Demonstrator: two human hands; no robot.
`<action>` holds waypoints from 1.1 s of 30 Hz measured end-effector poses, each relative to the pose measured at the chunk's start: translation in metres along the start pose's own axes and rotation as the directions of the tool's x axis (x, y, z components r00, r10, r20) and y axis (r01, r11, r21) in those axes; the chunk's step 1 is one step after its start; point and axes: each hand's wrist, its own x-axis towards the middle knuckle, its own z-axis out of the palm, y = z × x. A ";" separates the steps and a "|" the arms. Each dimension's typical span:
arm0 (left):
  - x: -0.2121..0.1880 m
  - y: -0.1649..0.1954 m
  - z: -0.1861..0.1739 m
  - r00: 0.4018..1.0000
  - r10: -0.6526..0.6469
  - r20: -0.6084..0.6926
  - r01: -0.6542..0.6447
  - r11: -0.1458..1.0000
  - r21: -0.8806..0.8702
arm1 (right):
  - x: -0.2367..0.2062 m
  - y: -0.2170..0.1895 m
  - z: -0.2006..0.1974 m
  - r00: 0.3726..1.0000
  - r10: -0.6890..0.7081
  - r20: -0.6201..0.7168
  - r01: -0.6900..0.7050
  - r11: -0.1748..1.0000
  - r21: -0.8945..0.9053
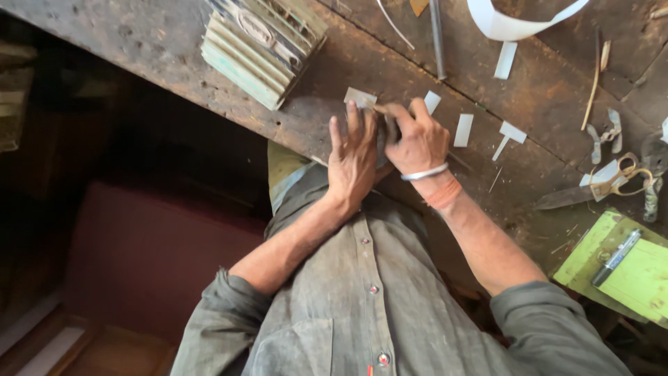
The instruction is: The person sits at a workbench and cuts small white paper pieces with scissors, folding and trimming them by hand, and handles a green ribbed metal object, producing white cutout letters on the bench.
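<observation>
Your left hand lies flat, fingers spread, pressing a small pale card piece near the table edge closest to you. The piece sticks out beyond the fingertips. Your right hand, touching beside, is curled; I cannot tell what it grips.

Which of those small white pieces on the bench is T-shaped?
The T-shaped piece, farthest from the right hand. It has a thin stem; the piece beside it and the one by the fingers are plain rectangles.

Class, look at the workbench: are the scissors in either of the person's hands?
No, the scissors lie on the bench, apart from both hands.
</observation>
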 end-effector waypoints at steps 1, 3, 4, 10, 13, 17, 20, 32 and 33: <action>0.001 0.001 -0.001 1.000 0.003 0.000 -0.003 0.996 0.093 | 0.000 0.001 0.002 1.000 0.015 0.015 -0.015 1.000 -0.004; 0.003 0.000 -0.004 1.000 -0.003 0.003 0.002 0.985 0.170 | 0.005 0.005 0.004 1.000 0.021 0.018 -0.021 1.000 -0.016; 0.006 -0.002 -0.006 1.000 -0.007 0.008 0.006 0.988 0.152 | 0.008 0.007 0.004 1.000 0.025 0.010 -0.025 0.999 -0.023; 0.024 -0.022 -0.024 0.996 0.058 0.064 -0.037 0.957 -0.286 | 0.021 0.015 0.001 0.999 0.042 0.018 -0.042 0.999 -0.014; 0.031 -0.025 -0.026 0.998 0.021 0.053 -0.003 0.952 -0.305 | 0.024 0.017 -0.001 0.997 0.068 0.044 -0.070 0.997 0.045; 0.037 -0.025 -0.020 1.000 -0.004 -0.009 0.001 0.958 -0.286 | 0.020 0.017 -0.003 0.996 0.079 0.038 -0.085 0.973 0.213; 0.035 -0.024 -0.016 0.983 -0.038 -0.180 0.030 0.998 -0.047 | 0.018 0.016 -0.005 0.980 0.182 0.085 -0.199 0.938 0.284; 0.018 -0.016 -0.010 0.983 -0.153 -0.098 0.125 0.962 -0.244 | 0.044 0.005 -0.004 0.987 0.111 0.112 -0.141 0.940 0.312; 0.013 -0.016 -0.009 0.985 -0.143 -0.097 0.119 0.968 -0.221 | 0.046 0.004 -0.003 0.984 0.109 0.137 -0.147 0.942 0.303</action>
